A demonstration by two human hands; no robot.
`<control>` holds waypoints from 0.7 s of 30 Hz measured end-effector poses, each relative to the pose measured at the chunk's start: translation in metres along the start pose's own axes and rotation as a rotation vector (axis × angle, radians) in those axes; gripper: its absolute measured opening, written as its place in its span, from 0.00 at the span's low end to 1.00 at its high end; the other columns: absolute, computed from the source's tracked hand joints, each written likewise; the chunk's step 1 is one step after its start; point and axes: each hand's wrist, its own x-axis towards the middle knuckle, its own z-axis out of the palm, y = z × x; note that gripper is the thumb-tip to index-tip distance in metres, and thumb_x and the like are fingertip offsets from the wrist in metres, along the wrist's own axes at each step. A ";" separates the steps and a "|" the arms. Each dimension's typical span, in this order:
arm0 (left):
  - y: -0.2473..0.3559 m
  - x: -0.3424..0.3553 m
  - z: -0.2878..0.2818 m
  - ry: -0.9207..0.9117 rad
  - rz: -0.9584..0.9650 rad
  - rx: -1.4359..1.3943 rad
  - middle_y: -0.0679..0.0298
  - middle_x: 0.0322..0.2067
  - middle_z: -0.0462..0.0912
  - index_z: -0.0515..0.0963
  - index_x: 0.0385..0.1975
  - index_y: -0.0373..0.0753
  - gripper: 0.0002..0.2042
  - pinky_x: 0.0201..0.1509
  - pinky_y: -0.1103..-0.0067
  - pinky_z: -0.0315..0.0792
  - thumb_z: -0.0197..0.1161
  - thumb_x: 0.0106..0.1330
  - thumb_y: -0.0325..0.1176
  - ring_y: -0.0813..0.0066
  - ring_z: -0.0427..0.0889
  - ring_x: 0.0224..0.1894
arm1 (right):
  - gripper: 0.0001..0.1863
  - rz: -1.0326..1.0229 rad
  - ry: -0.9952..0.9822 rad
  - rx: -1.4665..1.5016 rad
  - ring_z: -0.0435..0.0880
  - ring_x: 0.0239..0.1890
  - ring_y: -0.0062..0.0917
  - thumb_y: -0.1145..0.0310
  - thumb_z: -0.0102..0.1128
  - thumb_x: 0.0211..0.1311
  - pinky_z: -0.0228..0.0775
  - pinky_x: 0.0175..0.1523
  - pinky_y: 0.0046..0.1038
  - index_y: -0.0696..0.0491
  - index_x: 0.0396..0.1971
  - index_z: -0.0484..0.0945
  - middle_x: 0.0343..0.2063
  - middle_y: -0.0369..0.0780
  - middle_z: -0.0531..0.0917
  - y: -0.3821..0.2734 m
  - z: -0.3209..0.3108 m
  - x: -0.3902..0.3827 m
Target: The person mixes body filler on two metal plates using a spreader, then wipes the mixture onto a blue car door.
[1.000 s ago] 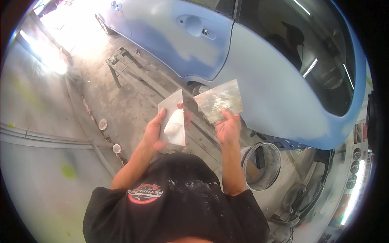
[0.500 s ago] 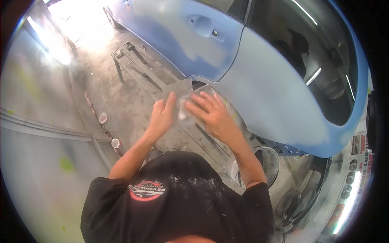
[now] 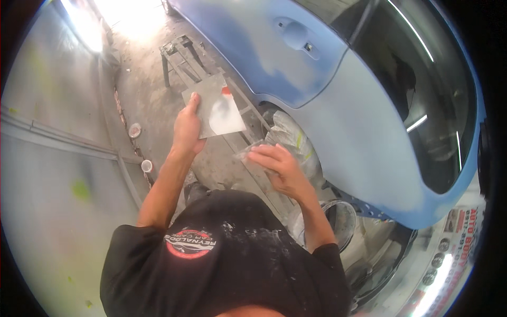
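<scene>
My left hand (image 3: 187,127) grips a flat grey board (image 3: 207,94) by its left edge, thumb on top. The board's right half carries a white area (image 3: 228,117) with a grey smudge, and a small red patch (image 3: 226,91) shows near its far edge. Lower and to the right, my right hand (image 3: 285,171) has its fingers closed over a thin, translucent flat piece (image 3: 248,152), whose kind I cannot make out. The two hands are apart, and the translucent piece does not touch the board.
A blue car body (image 3: 364,127) with pale grey patches curves along the right. Plastic sheeting (image 3: 290,134) covers its wheel area. A low stand (image 3: 182,53) runs beneath my hands. Small tubs (image 3: 135,130) lie by the left wall (image 3: 58,174); a clear bucket (image 3: 348,227) stands near my right elbow.
My left hand has moved left and tilted the board, so its white area and red patch now show. My right hand has drawn down and away from the board with the translucent piece.
</scene>
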 end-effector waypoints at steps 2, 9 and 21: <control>0.001 0.001 -0.008 -0.030 -0.008 -0.218 0.55 0.47 0.82 0.72 0.54 0.31 0.20 0.51 0.69 0.81 0.49 0.75 0.43 0.63 0.86 0.44 | 0.27 -0.023 0.081 0.132 0.75 0.60 0.40 0.79 0.56 0.57 0.61 0.66 0.46 0.44 0.58 0.77 0.56 0.39 0.78 -0.007 -0.007 0.019; 0.013 -0.006 -0.038 -0.271 -0.240 -0.568 0.57 0.56 0.75 0.66 0.61 0.34 0.23 0.61 0.65 0.73 0.48 0.77 0.45 0.64 0.77 0.56 | 0.29 -0.313 0.346 0.307 0.69 0.65 0.47 0.79 0.61 0.57 0.58 0.70 0.45 0.49 0.61 0.74 0.62 0.45 0.72 -0.043 0.028 0.112; 0.076 0.047 -0.155 0.113 0.186 -0.140 0.68 0.32 0.80 0.77 0.40 0.36 0.17 0.34 0.78 0.72 0.56 0.74 0.47 0.81 0.76 0.31 | 0.28 0.079 0.119 -0.152 0.70 0.64 0.45 0.82 0.51 0.58 0.57 0.69 0.52 0.48 0.60 0.75 0.60 0.45 0.74 -0.043 0.078 0.213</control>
